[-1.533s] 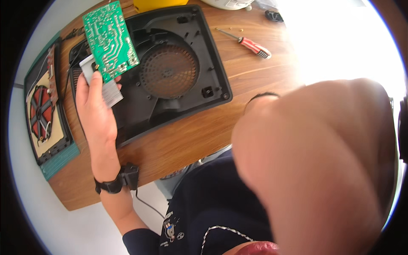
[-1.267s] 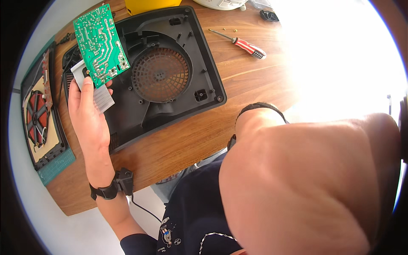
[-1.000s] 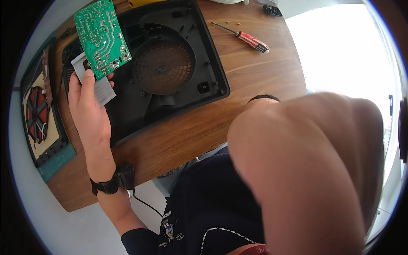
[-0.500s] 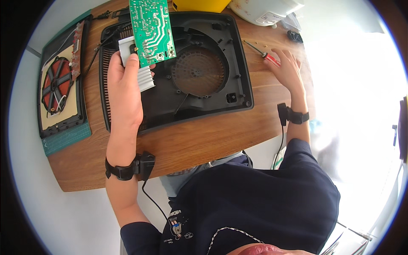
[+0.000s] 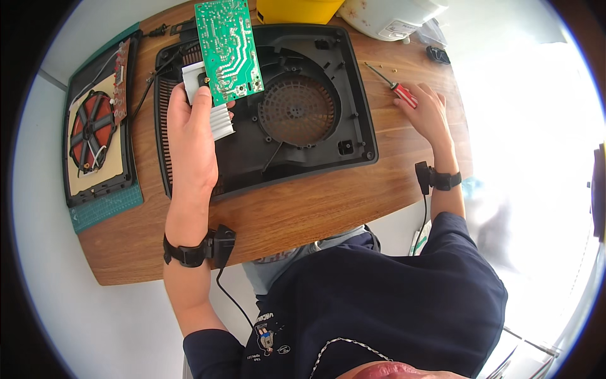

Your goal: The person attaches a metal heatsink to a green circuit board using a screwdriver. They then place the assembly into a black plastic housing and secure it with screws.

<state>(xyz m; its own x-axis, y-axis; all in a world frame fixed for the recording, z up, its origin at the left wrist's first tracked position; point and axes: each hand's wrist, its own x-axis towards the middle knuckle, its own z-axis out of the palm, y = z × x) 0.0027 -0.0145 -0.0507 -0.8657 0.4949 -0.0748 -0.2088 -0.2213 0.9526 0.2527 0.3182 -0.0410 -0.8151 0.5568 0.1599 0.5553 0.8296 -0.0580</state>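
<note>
A green circuit board [image 5: 228, 54] is held up by my left hand [image 5: 194, 136], its soldered face in view. My left fingers wrap round the silver finned heat sink [image 5: 221, 123] fixed to the board, with the thumb near a small black part. Below them lies a black plastic housing [image 5: 325, 151] with a round fan grille [image 5: 297, 110]. To its right, my right hand [image 5: 430, 114] is closed about the red and white handle of a screwdriver [image 5: 404, 95]. The screwdriver's shaft points away to the left, low over the table. Some of my right fingertips are hidden.
On the left, a black panel with a red coil [image 5: 93, 131] sits on a green mat [image 5: 107, 208]. Small brass screws [image 5: 396, 71] lie near the screwdriver. A yellow container [image 5: 297, 11], a white rounded appliance [image 5: 385, 19] and a black clip-like piece [image 5: 437, 55] stand farther back.
My right fingers have drawn in round the screwdriver handle, which has shifted slightly toward me. My left hand still holds the heat sink and board, a little lower in view.
</note>
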